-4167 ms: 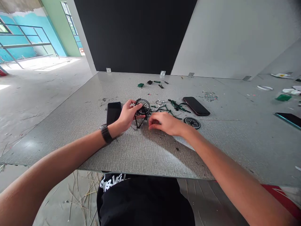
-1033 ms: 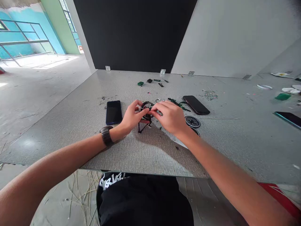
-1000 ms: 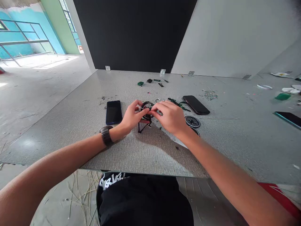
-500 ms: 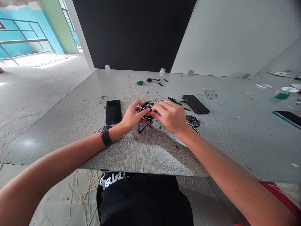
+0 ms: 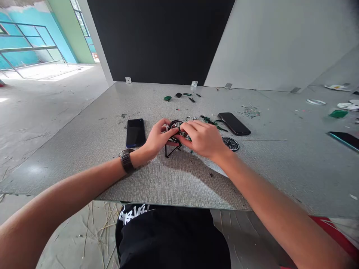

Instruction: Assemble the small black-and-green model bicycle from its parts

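Observation:
My left hand [image 5: 159, 137] is closed around a small black model bicycle [image 5: 169, 150], whose thin frame sticks out below my fingers. At its top a spoked wheel [image 5: 176, 124] shows between my two hands. My right hand [image 5: 202, 138] meets it from the right, thumb and fingers pinched close to the wheel; what they grip is hidden by the fingers. Just right of that hand, a loose spoked wheel [image 5: 230, 144] lies flat on the table. Behind the hand rest green bicycle parts [image 5: 209, 120].
One phone [image 5: 135, 133] lies left of my hands, a second phone [image 5: 234, 123] behind right, and another phone [image 5: 344, 140] far right. Small green and black pieces [image 5: 167, 98] are near the back panel [image 5: 159, 41]. The table's front edge [image 5: 174, 206] runs before my lap.
My right hand has shifted slightly, its fingers changing position at the wheel. My left hand keeps its hold on the model bicycle in nearly the same place.

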`<state>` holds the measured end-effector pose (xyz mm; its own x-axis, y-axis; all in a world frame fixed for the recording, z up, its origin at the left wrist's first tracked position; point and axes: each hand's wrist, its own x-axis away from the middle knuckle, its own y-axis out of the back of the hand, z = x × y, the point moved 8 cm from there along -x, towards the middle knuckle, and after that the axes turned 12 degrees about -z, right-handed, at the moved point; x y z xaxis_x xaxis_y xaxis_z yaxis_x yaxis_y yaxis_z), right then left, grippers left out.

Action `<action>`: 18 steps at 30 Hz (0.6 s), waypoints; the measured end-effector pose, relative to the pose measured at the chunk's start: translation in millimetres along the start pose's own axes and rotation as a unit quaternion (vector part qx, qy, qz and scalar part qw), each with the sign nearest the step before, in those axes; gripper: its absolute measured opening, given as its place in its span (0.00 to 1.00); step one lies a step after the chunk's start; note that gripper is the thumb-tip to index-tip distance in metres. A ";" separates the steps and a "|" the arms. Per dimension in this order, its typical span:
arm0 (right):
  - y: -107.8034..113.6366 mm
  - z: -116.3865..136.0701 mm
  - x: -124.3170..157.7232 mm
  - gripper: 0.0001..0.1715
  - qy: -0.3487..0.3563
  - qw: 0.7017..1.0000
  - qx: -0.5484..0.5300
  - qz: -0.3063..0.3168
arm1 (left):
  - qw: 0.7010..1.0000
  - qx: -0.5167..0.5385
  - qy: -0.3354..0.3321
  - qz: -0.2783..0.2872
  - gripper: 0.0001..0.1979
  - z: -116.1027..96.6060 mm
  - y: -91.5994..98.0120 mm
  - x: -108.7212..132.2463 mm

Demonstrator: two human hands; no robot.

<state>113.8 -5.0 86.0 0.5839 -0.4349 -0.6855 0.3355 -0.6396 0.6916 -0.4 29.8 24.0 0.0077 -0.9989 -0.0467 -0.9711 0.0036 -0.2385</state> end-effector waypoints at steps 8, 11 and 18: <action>-3.9 -5.0 3.4 0.17 -0.012 1.000 -0.013 0.011 | 1.000 -0.004 0.004 0.015 0.12 1.4 0.5 -2.1; -1.9 -7.4 4.2 0.19 -0.020 1.000 -0.023 0.001 | 0.999 -0.008 0.011 0.052 0.12 1.7 -3.9 -1.4; 2.9 -5.9 2.0 0.22 -0.020 0.999 -0.025 -0.018 | 0.995 -0.010 0.021 0.093 0.12 2.5 -10.8 3.5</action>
<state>120.3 -4.0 88.0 0.5418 -0.4381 -0.7173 0.3922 -0.6230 0.6768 10.7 26.4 24.0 -0.1819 -0.9822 -0.0464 -0.9596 0.1876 -0.2098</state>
